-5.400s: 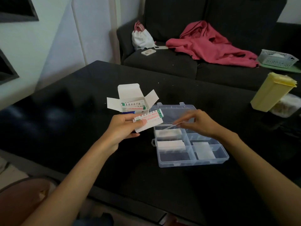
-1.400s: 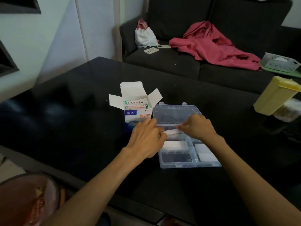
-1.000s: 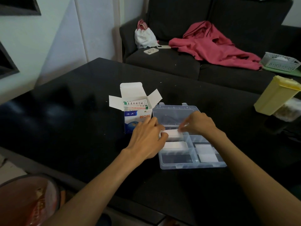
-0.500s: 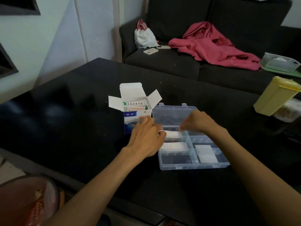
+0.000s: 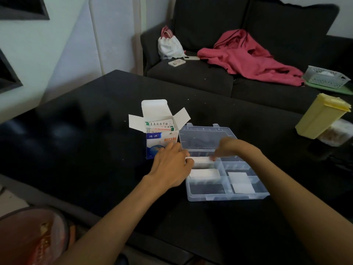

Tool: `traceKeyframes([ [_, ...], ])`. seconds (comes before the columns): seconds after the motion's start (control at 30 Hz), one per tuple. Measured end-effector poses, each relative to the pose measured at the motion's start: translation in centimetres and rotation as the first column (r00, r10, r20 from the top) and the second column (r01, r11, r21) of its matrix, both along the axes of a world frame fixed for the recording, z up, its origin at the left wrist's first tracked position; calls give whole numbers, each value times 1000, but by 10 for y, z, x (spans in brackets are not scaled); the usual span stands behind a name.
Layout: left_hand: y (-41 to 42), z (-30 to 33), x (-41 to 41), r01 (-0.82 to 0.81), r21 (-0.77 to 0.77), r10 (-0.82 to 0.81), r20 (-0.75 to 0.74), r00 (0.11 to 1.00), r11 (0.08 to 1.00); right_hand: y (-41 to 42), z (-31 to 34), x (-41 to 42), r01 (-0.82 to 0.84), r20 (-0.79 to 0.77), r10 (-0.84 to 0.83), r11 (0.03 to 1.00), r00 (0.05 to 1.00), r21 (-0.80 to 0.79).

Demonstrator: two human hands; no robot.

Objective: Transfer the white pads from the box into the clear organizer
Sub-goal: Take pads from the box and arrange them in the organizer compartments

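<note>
Now I am holding a white pad (image 5: 200, 160) by its two ends, my left hand (image 5: 172, 165) and right hand (image 5: 230, 148) pinching it over the clear organizer (image 5: 227, 196). It looks thin, light and bendy, so ends are best. The box (image 5: 161, 138) is standing just past my left fingers, crowding me.

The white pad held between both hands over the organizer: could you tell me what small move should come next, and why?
Probably lower the white pad into the compartment beneath and let go: left hand and right hand pinch its ends just above the clear organizer.
</note>
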State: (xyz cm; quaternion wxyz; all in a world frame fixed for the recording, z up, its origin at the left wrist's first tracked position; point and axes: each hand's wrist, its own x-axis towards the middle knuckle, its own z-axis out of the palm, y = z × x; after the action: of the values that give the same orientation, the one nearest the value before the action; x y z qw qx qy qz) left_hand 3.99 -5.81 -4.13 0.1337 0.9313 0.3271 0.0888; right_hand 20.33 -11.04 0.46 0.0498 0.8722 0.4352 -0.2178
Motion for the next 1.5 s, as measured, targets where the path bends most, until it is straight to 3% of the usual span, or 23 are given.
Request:
traceKeyframes([
  [0.27, 0, 10, -10, 14, -14, -12, 114, 993, 1000, -20, 17, 8, 115, -62, -107, 983, 992, 145],
  [0.4, -6, 26, -20, 18, 58, -37, 339, 940, 998, -24, 51, -4, 93, -162, -43, 944, 986, 317],
  [0.5, 0, 38, -35, -147, 262, -18, 537, 844, 954, -17, 74, -25, -22, -118, 114, 806, 986, 592],
  [0.6, 20, 41, -49, -351, 328, 145, 516, 844, 877, 5, 77, -51, -181, 22, 261, 604, 965, 776],
  [0.67, 32, 39, -59, -407, 258, 269, 440, 857, 876, 26, 68, -64, -320, 112, 361, 593, 926, 739],
  [0.77, 41, 30, -68, -427, 124, 346, 406, 846, 896, 58, 50, -69, -480, 194, 458, 670, 867, 566],
  [0.9, 45, 27, -70, -424, -66, 405, 459, 791, 903, 82, 37, -66, -528, 255, 464, 773, 848, 351],
  [1.03, 47, 28, -68, -411, -215, 463, 452, 762, 886, 92, 39, -67, -537, 260, 475, 795, 841, 283],
  [1.17, 47, 30, -67, -408, -258, 482, 439, 758, 876, 94, 38, -63, -522, 183, 489, 800, 853, 295],
  [1.3, 46, 32, -68, -410, -247, 478, 447, 756, 878, 88, 37, -59, -481, 122, 479, 759, 869, 438],
  [1.5, 44, 36, -68, -417, -203, 463, 435, 772, 886, 72, 42, -47, -272, -87, 408, 738, 909, 618],
])
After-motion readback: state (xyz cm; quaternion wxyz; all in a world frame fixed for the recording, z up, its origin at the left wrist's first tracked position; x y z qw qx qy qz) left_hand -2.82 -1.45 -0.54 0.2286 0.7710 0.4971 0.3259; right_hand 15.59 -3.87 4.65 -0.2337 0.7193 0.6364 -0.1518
